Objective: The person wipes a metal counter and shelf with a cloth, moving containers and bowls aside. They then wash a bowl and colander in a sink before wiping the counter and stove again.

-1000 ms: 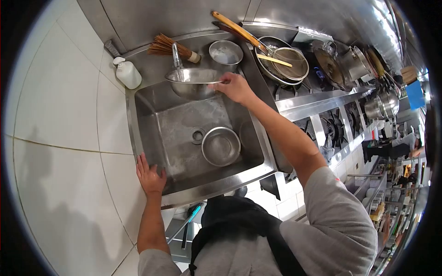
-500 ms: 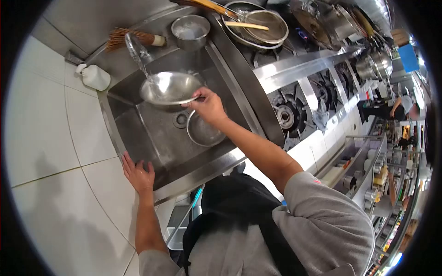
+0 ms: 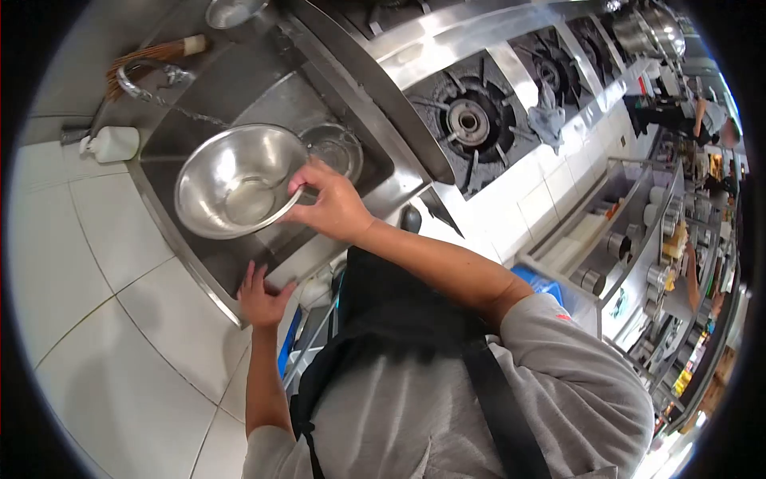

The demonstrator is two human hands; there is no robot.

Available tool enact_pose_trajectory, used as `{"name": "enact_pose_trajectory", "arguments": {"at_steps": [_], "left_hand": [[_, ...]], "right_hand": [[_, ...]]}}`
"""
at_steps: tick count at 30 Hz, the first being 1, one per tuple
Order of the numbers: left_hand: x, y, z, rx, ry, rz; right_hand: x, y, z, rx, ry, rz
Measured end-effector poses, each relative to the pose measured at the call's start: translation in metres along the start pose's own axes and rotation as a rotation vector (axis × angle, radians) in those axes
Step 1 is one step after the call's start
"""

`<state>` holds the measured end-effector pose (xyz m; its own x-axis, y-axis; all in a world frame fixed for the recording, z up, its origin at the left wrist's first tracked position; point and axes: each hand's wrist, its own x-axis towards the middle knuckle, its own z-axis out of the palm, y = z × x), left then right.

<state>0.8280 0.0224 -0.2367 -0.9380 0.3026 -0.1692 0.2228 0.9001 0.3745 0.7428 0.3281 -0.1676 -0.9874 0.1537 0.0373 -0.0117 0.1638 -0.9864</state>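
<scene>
Grips with the right hand (image 3: 331, 209) the near rim of a large round stainless-steel bowl (image 3: 235, 180), fingers (image 3: 307, 172) curled shut over the edge, thumb mostly tucked under and hard to make out. Holds that bowl tilted, mouth toward the camera, out beyond the fingertips and above the rectangular stainless-steel sink (image 3: 171, 239). Only glare in the bowl's bottom; cannot tell whether water lies there.

Presses the left hand (image 3: 262, 299) against the sink's front corner, fingers spread open and pointing up toward the bowl, palm covering the rim beneath it. Below and nearer the body than the right wrist.

Just behind the right knuckles, a smaller round steel bowl (image 3: 339, 148) down in the sink, partly covered by those fingers and by the big bowl's edge.

Far beyond the fingertips, a curved metal tap (image 3: 136, 80) with a thin stream running from it; landing spot hidden behind the held bowl. Past the tap, a brown bristle brush (image 3: 152, 56), its handle end pale. Left of the fingertips, well apart, a white plastic bottle (image 3: 112, 144), label unreadable. At the top edge, another steel vessel (image 3: 231, 9), cut off.

Right of the knuckles, well apart, a black gas burner ring (image 3: 467, 120), then a crumpled grey cloth (image 3: 549, 118). At the far right, another person (image 3: 702, 112), small and blurred.
</scene>
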Motion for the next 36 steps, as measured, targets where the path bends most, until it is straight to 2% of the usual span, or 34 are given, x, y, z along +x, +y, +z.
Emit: {"name": "enact_pose_trajectory", "arguments": {"at_steps": [1,3,4,6,8,9,11,13,14,15,16,17,19,20,21,22,24,25,28,29,31,32,34,36], "left_hand": [[0.011,0.012,0.007,0.013,-0.115,-0.022],[0.047,0.067,0.017,-0.088,-0.181,-0.003],[0.068,0.108,0.021,-0.203,-0.133,0.036],[0.097,0.135,0.057,-0.039,-0.257,0.099],[0.118,0.170,0.065,-0.338,-0.064,0.251],[0.127,0.194,0.062,-0.601,-0.168,0.300],[0.152,0.220,0.086,-0.783,-0.202,0.419],[0.186,0.235,0.114,-0.557,0.034,0.463],[0.200,0.233,0.107,-0.467,0.002,0.339],[0.214,0.231,0.099,-0.372,-0.040,0.221],[0.230,0.224,0.086,-0.329,-0.273,0.006],[0.261,0.197,0.096,-0.165,-0.270,-0.006],[0.288,0.121,0.083,-0.217,-0.134,-0.054],[0.291,0.077,0.087,-0.477,0.199,-0.126],[0.289,0.060,0.075,-0.540,0.385,-0.101],[0.288,0.044,0.062,-0.587,0.570,-0.063],[0.254,0.053,-0.029,-0.299,0.607,0.194],[0.251,0.052,-0.041,-0.258,0.501,0.322],[0.264,0.017,-0.023,-0.543,0.245,0.181],[0.270,0.003,-0.018,-0.611,0.295,0.120],[0.282,-0.019,-0.016,-0.756,0.391,0.003],[0.290,-0.026,-0.017,-0.750,0.319,-0.115],[0.304,-0.026,-0.028,-0.735,0.159,-0.350],[0.323,-0.028,-0.032,-0.646,0.182,-0.371]], "right_hand": [[-0.003,-0.007,-0.005,0.015,-0.014,0.004],[-0.005,-0.008,-0.012,0.029,0.003,-0.001],[-0.004,-0.009,-0.014,0.036,0.006,-0.008],[0.003,-0.013,-0.022,0.060,0.052,-0.036],[0.014,-0.008,-0.030,0.035,0.104,-0.143],[0.018,-0.008,-0.036,-0.065,0.116,-0.118],[0.028,-0.007,-0.047,-0.126,0.136,-0.148],[0.042,-0.006,-0.050,-0.146,0.170,-0.126],[0.050,-0.002,-0.053,-0.197,0.186,-0.104],[0.064,0.015,-0.053,-0.212,0.226,-0.213],[0.074,0.009,-0.061,-0.321,0.197,-0.232],[0.081,-0.008,-0.066,-0.457,0.175,-0.204],[0.098,-0.025,-0.067,-0.676,0.126,-0.210],[0.108,-0.026,-0.065,-0.754,0.095,-0.238],[0.119,-0.026,-0.060,-0.827,0.067,-0.270],[0.131,-0.024,-0.053,-0.849,-0.012,-0.268],[0.156,-0.018,-0.034,-0.891,-0.160,-0.265],[0.171,-0.018,-0.023,-0.883,-0.232,-0.278],[0.217,-0.016,0.016,-0.841,-0.428,-0.398],[0.234,-0.011,0.030,-0.817,-0.473,-0.464],[0.260,-0.017,0.061,-0.716,-0.439,-0.450],[0.271,-0.020,0.078,-0.667,-0.426,-0.439],[0.298,-0.022,0.118,-0.369,-0.462,-0.218],[0.323,-0.011,0.173,-0.031,-0.512,0.056]]}}
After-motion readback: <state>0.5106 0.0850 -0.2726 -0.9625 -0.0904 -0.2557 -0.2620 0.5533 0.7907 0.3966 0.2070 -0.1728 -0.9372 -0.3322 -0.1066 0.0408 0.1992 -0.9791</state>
